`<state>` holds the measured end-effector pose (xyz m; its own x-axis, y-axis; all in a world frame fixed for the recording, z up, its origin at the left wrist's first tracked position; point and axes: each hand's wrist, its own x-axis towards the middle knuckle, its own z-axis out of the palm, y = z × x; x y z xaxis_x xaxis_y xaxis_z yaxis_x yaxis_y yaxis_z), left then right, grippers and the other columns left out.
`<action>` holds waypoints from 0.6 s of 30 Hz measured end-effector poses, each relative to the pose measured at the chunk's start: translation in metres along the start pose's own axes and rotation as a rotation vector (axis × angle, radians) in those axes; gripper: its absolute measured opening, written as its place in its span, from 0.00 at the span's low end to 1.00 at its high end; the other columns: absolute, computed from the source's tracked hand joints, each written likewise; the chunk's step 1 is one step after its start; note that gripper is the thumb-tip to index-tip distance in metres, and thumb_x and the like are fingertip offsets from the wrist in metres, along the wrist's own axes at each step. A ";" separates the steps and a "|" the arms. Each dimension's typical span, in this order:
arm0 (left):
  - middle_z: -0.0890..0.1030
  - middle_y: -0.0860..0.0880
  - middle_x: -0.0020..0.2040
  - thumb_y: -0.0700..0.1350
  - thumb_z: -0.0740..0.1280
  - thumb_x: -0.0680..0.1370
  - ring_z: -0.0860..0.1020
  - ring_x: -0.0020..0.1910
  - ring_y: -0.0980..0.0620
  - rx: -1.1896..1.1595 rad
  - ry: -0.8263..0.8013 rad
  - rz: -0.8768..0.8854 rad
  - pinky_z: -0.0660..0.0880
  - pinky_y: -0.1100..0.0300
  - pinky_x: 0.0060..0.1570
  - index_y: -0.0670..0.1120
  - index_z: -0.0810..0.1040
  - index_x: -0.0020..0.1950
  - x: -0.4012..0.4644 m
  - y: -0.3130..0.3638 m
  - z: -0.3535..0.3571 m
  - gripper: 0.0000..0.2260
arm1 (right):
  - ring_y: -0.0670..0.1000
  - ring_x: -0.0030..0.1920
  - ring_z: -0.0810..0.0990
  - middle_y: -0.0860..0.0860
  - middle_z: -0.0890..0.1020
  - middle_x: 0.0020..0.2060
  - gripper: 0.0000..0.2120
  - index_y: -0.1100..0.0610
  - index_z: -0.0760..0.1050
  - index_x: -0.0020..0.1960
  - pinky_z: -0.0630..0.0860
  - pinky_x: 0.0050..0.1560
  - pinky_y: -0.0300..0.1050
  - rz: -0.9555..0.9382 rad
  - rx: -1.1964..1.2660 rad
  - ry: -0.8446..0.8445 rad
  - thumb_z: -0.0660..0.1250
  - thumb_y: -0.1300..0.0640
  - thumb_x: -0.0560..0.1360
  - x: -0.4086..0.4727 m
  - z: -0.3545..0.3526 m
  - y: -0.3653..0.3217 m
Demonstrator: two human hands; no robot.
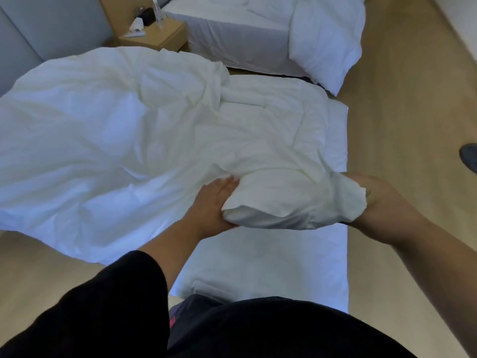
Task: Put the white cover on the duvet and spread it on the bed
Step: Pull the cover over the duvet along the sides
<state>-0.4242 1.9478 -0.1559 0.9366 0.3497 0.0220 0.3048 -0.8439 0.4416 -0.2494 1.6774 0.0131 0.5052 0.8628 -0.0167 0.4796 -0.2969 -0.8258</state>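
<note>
A rumpled white duvet in its white cover (124,130) lies across the near bed (271,267) and hangs off its left side. One bunched end of it (281,197) is lifted just above the bare sheet. My left hand (216,205) grips that bundle from the left, thumb underneath and fingers pressed into the fabric. My right hand (379,202) clutches the right end of the bundle, cloth gathered in the fist. I cannot tell the cover from the duvet inside.
A second bed (232,40) with a white pillow (322,45) stands behind, across a narrow gap. A wooden nightstand (160,34) with small items sits at the back left. Wooden floor runs along the right, with a dark shoe (468,156) at the edge.
</note>
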 end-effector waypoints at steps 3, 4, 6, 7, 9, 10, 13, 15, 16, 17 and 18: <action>0.82 0.46 0.43 0.53 0.59 0.70 0.81 0.45 0.40 -0.104 0.164 -0.091 0.71 0.56 0.39 0.45 0.79 0.43 0.003 0.018 -0.008 0.15 | 0.38 0.33 0.80 0.44 0.83 0.32 0.14 0.51 0.78 0.37 0.76 0.34 0.35 0.067 0.039 0.085 0.77 0.69 0.68 0.008 -0.012 0.009; 0.81 0.46 0.40 0.51 0.59 0.70 0.80 0.42 0.41 -0.099 0.194 -0.105 0.70 0.57 0.37 0.44 0.77 0.40 0.002 0.020 -0.008 0.12 | 0.36 0.35 0.80 0.43 0.83 0.33 0.16 0.51 0.78 0.39 0.74 0.35 0.30 0.129 0.027 0.153 0.75 0.72 0.70 0.009 -0.017 0.019; 0.81 0.46 0.40 0.51 0.61 0.71 0.79 0.42 0.40 -0.005 0.153 -0.080 0.70 0.56 0.37 0.46 0.74 0.40 0.000 0.026 -0.008 0.09 | 0.41 0.44 0.80 0.47 0.83 0.43 0.14 0.51 0.78 0.45 0.74 0.42 0.37 0.241 -0.033 0.350 0.72 0.70 0.74 0.010 -0.022 0.044; 0.81 0.46 0.43 0.52 0.62 0.73 0.79 0.45 0.40 0.042 0.108 -0.080 0.71 0.55 0.40 0.47 0.74 0.43 0.001 0.030 -0.007 0.09 | 0.45 0.47 0.79 0.48 0.83 0.46 0.11 0.49 0.78 0.48 0.73 0.45 0.42 0.311 -0.017 0.435 0.71 0.66 0.76 0.012 -0.018 0.055; 0.82 0.47 0.50 0.53 0.65 0.76 0.79 0.51 0.42 0.074 0.009 -0.127 0.73 0.55 0.46 0.49 0.76 0.49 0.007 0.037 -0.004 0.09 | 0.50 0.46 0.79 0.49 0.83 0.47 0.02 0.50 0.77 0.50 0.75 0.48 0.48 0.488 0.053 0.482 0.67 0.56 0.78 0.011 0.006 0.086; 0.82 0.48 0.52 0.53 0.65 0.76 0.79 0.53 0.43 0.078 -0.033 -0.153 0.73 0.55 0.48 0.49 0.76 0.51 0.010 0.039 -0.001 0.09 | 0.52 0.44 0.80 0.53 0.83 0.47 0.03 0.52 0.77 0.51 0.76 0.47 0.51 0.614 0.200 0.409 0.66 0.54 0.79 0.008 0.026 0.095; 0.81 0.47 0.52 0.51 0.64 0.76 0.79 0.52 0.43 0.134 -0.131 -0.160 0.72 0.55 0.46 0.50 0.72 0.48 0.010 0.044 0.011 0.06 | 0.56 0.49 0.85 0.58 0.84 0.52 0.11 0.58 0.78 0.59 0.79 0.54 0.52 0.870 0.713 -0.071 0.69 0.57 0.78 -0.002 0.097 0.086; 0.80 0.46 0.50 0.50 0.63 0.77 0.78 0.50 0.42 0.202 -0.167 -0.120 0.70 0.55 0.43 0.49 0.71 0.48 0.007 0.045 0.019 0.06 | 0.56 0.57 0.84 0.56 0.85 0.57 0.20 0.56 0.79 0.61 0.75 0.63 0.55 0.904 0.920 -0.157 0.72 0.49 0.72 0.002 0.127 0.073; 0.80 0.45 0.50 0.50 0.63 0.77 0.78 0.49 0.41 0.225 -0.190 -0.096 0.69 0.55 0.42 0.48 0.71 0.49 0.005 0.046 0.022 0.06 | 0.57 0.58 0.84 0.55 0.85 0.57 0.21 0.54 0.79 0.61 0.73 0.65 0.56 0.938 1.005 -0.122 0.71 0.44 0.72 0.007 0.137 0.074; 0.80 0.45 0.50 0.50 0.63 0.77 0.78 0.49 0.41 0.231 -0.217 -0.073 0.68 0.55 0.42 0.48 0.71 0.49 0.004 0.046 0.023 0.06 | 0.57 0.59 0.83 0.54 0.85 0.57 0.22 0.52 0.78 0.61 0.71 0.67 0.57 0.964 1.087 -0.045 0.70 0.40 0.74 0.015 0.146 0.072; 0.80 0.45 0.50 0.49 0.64 0.76 0.78 0.49 0.41 0.230 -0.241 -0.045 0.67 0.55 0.42 0.48 0.70 0.49 0.003 0.043 0.024 0.07 | 0.56 0.59 0.83 0.53 0.85 0.57 0.20 0.51 0.78 0.62 0.71 0.66 0.56 0.984 1.148 0.072 0.70 0.41 0.75 0.025 0.154 0.073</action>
<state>-0.4046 1.9028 -0.1580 0.9271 0.3052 -0.2176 0.3517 -0.9092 0.2229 -0.3127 1.7403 -0.1342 0.3308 0.4857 -0.8091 -0.8464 -0.2264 -0.4820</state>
